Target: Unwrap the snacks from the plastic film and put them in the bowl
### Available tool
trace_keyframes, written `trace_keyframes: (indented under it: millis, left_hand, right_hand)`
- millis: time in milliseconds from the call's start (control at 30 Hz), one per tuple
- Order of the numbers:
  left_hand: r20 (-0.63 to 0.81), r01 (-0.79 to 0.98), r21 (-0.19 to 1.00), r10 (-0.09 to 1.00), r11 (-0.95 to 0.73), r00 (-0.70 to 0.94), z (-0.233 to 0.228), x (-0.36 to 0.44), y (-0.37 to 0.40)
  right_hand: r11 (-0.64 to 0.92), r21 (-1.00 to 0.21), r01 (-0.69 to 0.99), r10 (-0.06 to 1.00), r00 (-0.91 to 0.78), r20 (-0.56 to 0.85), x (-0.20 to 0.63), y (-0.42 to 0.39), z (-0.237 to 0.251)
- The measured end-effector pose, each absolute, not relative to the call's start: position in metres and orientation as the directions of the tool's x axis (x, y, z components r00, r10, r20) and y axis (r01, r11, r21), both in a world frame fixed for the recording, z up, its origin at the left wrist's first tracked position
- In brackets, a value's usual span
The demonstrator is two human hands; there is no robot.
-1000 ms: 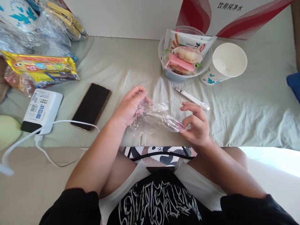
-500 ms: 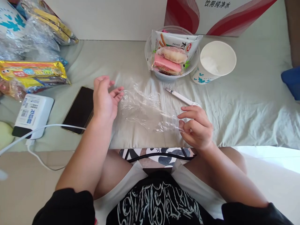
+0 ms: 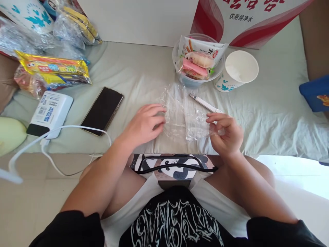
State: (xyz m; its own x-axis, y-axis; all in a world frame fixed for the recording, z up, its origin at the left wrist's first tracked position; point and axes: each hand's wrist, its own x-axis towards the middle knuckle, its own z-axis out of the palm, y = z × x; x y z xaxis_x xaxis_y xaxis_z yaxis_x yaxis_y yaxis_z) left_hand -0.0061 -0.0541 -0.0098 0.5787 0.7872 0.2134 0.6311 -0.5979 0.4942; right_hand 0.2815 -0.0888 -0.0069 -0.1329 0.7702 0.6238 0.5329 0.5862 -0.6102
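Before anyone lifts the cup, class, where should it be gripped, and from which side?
Probably the outer wall of the cup, below its rim, from the right: the round, upright wall suits curved fingers, and the bowl crowds its left. The right hand is nearer, but it is pinching the film.
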Motion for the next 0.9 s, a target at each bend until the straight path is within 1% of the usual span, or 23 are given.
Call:
trace_keyframes:
  millis: [67, 100, 133, 200, 233, 300, 367, 433, 500, 533, 633, 700, 767, 833, 900]
  left_hand:
    - [0.334, 0.586, 0.549, 0.799, -0.596, 0.500, -0.004, -0.010, -0.051]
    - [0.384, 0.567, 0.574, 0.806, -0.590, 0.450, 0.000, -0.011, -0.051]
    - [0.421, 0.555, 0.593, 0.813, -0.583, 0.403, 0.005, -0.012, -0.052]
    - [0.451, 0.554, 0.611, 0.823, -0.566, 0.345, 0.014, -0.011, -0.055]
    - [0.450, 0.558, 0.606, 0.823, -0.567, 0.346, 0.018, -0.010, -0.057]
    - [0.438, 0.560, 0.573, 0.801, -0.599, 0.408, 0.023, -0.007, -0.063]
    - [0.421, 0.545, 0.531, 0.760, -0.649, 0.495, 0.025, -0.005, -0.069]
    - [0.403, 0.521, 0.519, 0.731, -0.678, 0.551, 0.024, -0.003, -0.074]
    - [0.362, 0.491, 0.558, 0.728, -0.670, 0.582, 0.022, -0.003, -0.076]
    - [0.319, 0.480, 0.588, 0.732, -0.651, 0.602, 0.021, -0.003, -0.077]
    - [0.154, 0.490, 0.666, 0.747, -0.562, 0.647, 0.015, -0.003, -0.076]
    - [0.081, 0.510, 0.715, 0.781, -0.478, 0.619, 0.010, -0.002, -0.072]
    - [0.062, 0.512, 0.778, 0.856, -0.364, 0.514, 0.006, -0.001, -0.066]
    - [0.073, 0.480, 0.845, 0.939, -0.237, 0.335, 0.002, -0.002, -0.058]
    - [0.084, 0.399, 0.906, 0.984, -0.141, 0.156, -0.001, -0.003, -0.050]
  right_hand:
    - [0.582, -0.569, 0.581, 0.784, -0.216, 0.582, 0.286, -0.088, -0.010]
    - [0.578, -0.529, 0.621, 0.791, -0.269, 0.549, 0.289, -0.088, -0.011]
    - [0.575, -0.477, 0.665, 0.797, -0.321, 0.512, 0.291, -0.088, -0.012]
    - [0.575, -0.372, 0.729, 0.802, -0.413, 0.431, 0.294, -0.090, -0.012]
    - [0.584, -0.339, 0.738, 0.801, -0.455, 0.391, 0.294, -0.093, -0.010]
    - [0.631, -0.324, 0.705, 0.773, -0.536, 0.339, 0.293, -0.099, -0.006]
    - [0.711, -0.346, 0.613, 0.703, -0.616, 0.355, 0.292, -0.104, -0.001]
    - [0.766, -0.373, 0.523, 0.643, -0.637, 0.426, 0.293, -0.106, 0.003]
    - [0.770, -0.414, 0.485, 0.638, -0.584, 0.502, 0.299, -0.105, 0.006]
    - [0.747, -0.449, 0.490, 0.664, -0.530, 0.527, 0.302, -0.103, 0.008]
    - [0.597, -0.585, 0.549, 0.792, -0.291, 0.536, 0.312, -0.097, 0.010]
    - [0.474, -0.658, 0.585, 0.853, -0.118, 0.509, 0.314, -0.094, 0.011]
    - [0.373, -0.687, 0.624, 0.876, 0.006, 0.482, 0.313, -0.092, 0.010]
    - [0.279, -0.686, 0.672, 0.889, 0.088, 0.448, 0.312, -0.090, 0.008]
    - [0.200, -0.685, 0.701, 0.904, 0.137, 0.404, 0.313, -0.088, 0.005]
